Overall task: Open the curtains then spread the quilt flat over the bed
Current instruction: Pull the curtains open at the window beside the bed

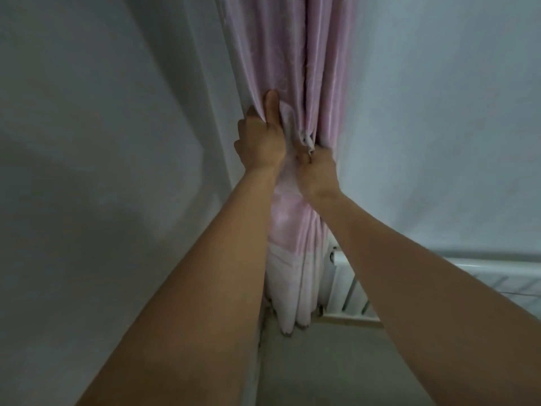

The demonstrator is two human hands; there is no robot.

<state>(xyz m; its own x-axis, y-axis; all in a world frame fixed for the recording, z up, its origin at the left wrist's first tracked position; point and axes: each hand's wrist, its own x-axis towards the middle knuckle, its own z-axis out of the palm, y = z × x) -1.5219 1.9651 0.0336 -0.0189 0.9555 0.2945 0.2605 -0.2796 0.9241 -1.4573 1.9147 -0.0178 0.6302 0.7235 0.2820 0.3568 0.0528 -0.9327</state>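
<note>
**Both hands gripping the gathered pink curtain in the corner**

You are reaching both bare arms forward and up toward the pink curtain (289,68), which is hanging bunched into tight vertical folds in the corner where 2 pale walls are meeting. Your left hand (262,139) is clamping the left edge of the bundle, its thumb pointing upward along the cloth and its fingers (248,112) wrapping around behind the fabric, closed on it. Your right hand (317,171) is sitting just below and to the right, touching the left one, its fingers (303,156) curling tightly into a pinch of folds at the middle of the bundle.

Below your hands the curtain is changing from pink to a white lower band (288,288), and its hem is hanging just above the floor (336,361) at the corner. A white radiator (348,285) is standing against the right wall (439,112), just beside the curtain's lower edge. The left wall (102,142) is lying in dim shadow. The quilt and bed are lying outside this view.
</note>
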